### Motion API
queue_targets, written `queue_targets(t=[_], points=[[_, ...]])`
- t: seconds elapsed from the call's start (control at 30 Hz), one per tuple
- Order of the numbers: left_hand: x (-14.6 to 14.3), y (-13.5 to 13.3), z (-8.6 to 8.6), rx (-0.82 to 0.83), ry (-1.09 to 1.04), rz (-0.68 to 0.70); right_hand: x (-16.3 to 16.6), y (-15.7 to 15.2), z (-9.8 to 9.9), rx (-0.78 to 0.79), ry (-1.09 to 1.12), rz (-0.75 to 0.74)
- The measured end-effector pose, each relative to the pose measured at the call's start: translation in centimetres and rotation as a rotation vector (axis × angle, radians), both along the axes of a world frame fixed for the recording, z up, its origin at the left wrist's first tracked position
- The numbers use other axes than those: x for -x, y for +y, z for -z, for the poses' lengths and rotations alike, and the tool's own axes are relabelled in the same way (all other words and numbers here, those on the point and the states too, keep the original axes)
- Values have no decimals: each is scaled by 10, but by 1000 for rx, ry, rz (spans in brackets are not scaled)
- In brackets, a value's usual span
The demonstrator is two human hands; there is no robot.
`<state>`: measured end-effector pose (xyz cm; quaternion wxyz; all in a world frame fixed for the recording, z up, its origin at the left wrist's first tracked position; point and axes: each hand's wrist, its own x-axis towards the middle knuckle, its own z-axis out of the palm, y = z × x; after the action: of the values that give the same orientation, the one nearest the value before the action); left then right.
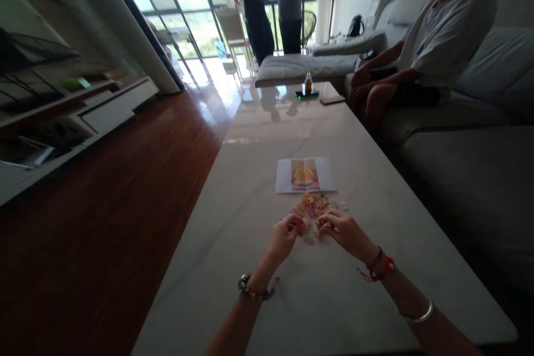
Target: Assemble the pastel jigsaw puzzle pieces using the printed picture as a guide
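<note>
A heap of small pink, orange and yellow pieces, which look like jigsaw puzzle pieces, lies on the white table. My left hand is at the heap's near left edge, fingers pinched around a pinkish piece. On the opposite side, my right hand is closed, thumb and fingertips together over the pieces; what it pinches is too small to make out. Just beyond the heap lies a creased white sheet printed with a yellow and orange picture.
A small bottle, a dark device with a green light and a flat dark-edged object lie at the table's far end. One person sits on the sofa at right. Two people stand by the windows.
</note>
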<state>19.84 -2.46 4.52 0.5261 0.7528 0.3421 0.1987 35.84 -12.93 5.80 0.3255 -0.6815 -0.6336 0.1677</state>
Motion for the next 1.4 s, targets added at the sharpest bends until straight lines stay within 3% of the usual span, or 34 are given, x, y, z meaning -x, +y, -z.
queue_targets(t=[0.13, 0.23, 0.63, 0.87, 1.1, 1.4], points=[[26, -35, 12, 33, 132, 21, 23, -38, 17, 150, 13, 5], [32, -45, 17, 16, 202, 17, 33, -49, 26, 199, -4, 30], [32, -48, 9, -324, 371, 75, 34, -41, 24, 250, -44, 15], [30, -51, 6, -347, 443, 122, 36, -40, 28, 243, -57, 53], [29, -49, 5, -411, 510, 93, 31, -36, 28, 235, -40, -15], [29, -41, 0, -448, 589, 30, 18, -29, 15, 176, -47, 42]])
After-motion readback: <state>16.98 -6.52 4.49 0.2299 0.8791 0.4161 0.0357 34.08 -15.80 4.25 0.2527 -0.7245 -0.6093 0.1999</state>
